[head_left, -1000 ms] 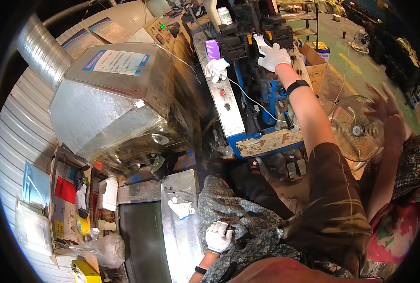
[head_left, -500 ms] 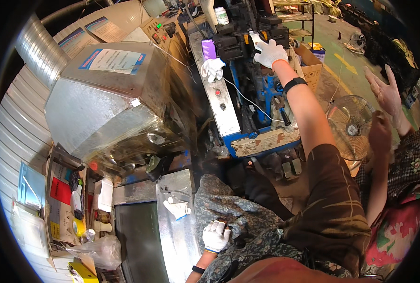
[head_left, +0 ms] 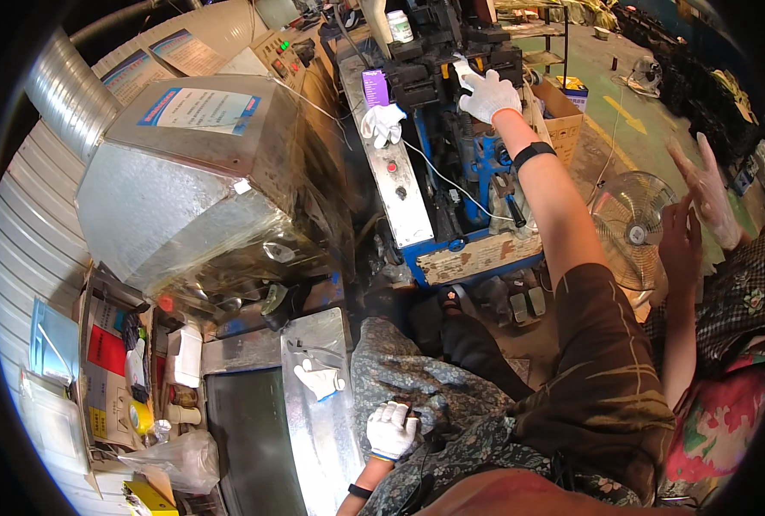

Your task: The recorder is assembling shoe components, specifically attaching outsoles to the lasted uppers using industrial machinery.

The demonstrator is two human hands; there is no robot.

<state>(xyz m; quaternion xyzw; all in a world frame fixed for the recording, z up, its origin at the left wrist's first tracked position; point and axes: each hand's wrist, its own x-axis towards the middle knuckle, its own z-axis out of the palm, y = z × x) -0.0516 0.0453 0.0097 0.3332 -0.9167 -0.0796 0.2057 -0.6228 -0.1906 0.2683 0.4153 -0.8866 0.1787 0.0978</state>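
Observation:
My right hand (head_left: 491, 98), in a white knit glove, reaches far forward over a black and blue machine (head_left: 477, 163). Its fingers are spread, with the thumb off to the left. A small white piece (head_left: 463, 70) lies at its fingertips; whether they touch or grip it I cannot make out. Close to me, my left hand (head_left: 390, 432), also gloved, lies on the dark floral apron (head_left: 400, 365) with its fingers loosely laid out. Beside it, a loose white glove (head_left: 320, 379) rests on a metal sheet (head_left: 309, 430).
White gloves (head_left: 384, 125) and a purple box (head_left: 375, 89) lie on the machine's control panel (head_left: 406, 211). A large metal hood (head_left: 176, 193) stands left. At right are a fan (head_left: 632, 228) and a co-worker's raised hands (head_left: 711, 193). A cluttered shelf (head_left: 155, 378) is at lower left.
The co-worker's hands at the right have come closer together. My own hands keep nearly the same places; the whole view has shifted slightly.

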